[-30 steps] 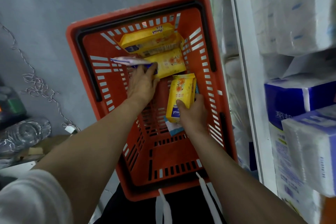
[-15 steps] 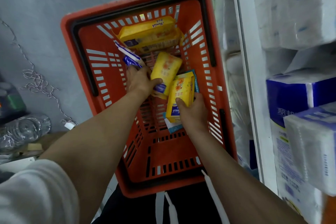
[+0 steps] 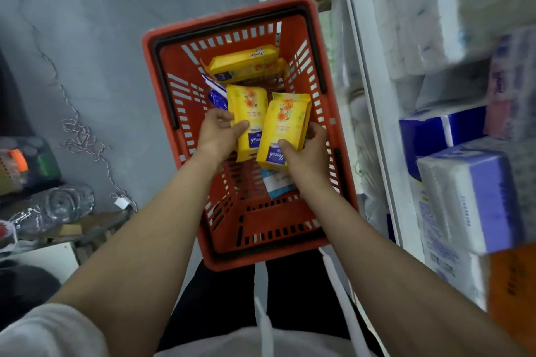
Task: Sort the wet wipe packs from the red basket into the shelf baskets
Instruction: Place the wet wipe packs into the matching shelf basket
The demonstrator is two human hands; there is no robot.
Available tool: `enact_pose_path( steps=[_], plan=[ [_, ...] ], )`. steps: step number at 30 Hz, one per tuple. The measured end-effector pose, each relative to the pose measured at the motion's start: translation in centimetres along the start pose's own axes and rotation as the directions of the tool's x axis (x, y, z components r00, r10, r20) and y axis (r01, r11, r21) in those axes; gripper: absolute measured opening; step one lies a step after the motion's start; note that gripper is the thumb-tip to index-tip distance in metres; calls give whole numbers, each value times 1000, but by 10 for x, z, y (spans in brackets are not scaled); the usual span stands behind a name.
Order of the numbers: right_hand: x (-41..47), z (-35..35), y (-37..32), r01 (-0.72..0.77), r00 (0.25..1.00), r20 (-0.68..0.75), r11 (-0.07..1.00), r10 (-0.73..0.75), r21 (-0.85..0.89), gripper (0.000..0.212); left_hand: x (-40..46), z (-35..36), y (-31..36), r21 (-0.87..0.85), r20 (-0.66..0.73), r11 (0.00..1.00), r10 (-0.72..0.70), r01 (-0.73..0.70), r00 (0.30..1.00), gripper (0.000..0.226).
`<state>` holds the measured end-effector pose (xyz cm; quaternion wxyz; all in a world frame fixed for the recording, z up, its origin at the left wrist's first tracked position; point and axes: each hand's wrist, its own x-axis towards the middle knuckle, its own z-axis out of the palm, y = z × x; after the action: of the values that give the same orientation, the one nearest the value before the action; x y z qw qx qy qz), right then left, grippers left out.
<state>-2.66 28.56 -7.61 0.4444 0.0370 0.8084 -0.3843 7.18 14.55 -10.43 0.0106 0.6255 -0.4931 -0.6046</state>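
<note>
The left hand (image 3: 216, 132) now grasps a yellow wet wipe pack (image 3: 246, 113), lifted upright from where it lay a second ago; the right hand (image 3: 304, 151) keeps its hold on a second yellow pack (image 3: 285, 124) just beside it. Both packs sit above the red basket (image 3: 162, 72), ready to go to the shelf (image 3: 374, 95) at three o'clock. More yellow packs (image 3: 243, 64) and a blue pack (image 3: 216, 97) remain at twelve o'clock.

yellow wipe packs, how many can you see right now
4: one in the left hand, at; one in the right hand, at; two stacked at the red basket's far end. More may be hidden.
</note>
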Motion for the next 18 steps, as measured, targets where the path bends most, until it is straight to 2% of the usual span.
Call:
enact_pose_path(
  steps=[3, 6, 10, 15, 18],
  plan=[
    [-26, -13, -16, 110, 993, 33, 993, -111, 35, 96, -33, -23, 23, -69, -12, 996, 51, -52, 999, 43],
    [-53, -24, -27, 209, 977, 33, 975, -212, 73, 102, -64, -47, 41, -71, 22, 992, 111, -109, 994, 51],
    [-95, -37, -33, 266, 964, -20, 952, -267, 153, 83, -104, -68, 54, -50, 141, 976, 219, -214, 966, 46],
    [-154, -45, -27, 276, 953, -203, 918, -224, 285, 55, -161, -81, 52, -81, 284, 948, 319, -309, 904, 38],
    [-200, -52, -5, 266, 943, -294, 887, -157, 377, 23, -198, -93, 37, -103, 390, 938, 343, -330, 854, 38]
  ],
)
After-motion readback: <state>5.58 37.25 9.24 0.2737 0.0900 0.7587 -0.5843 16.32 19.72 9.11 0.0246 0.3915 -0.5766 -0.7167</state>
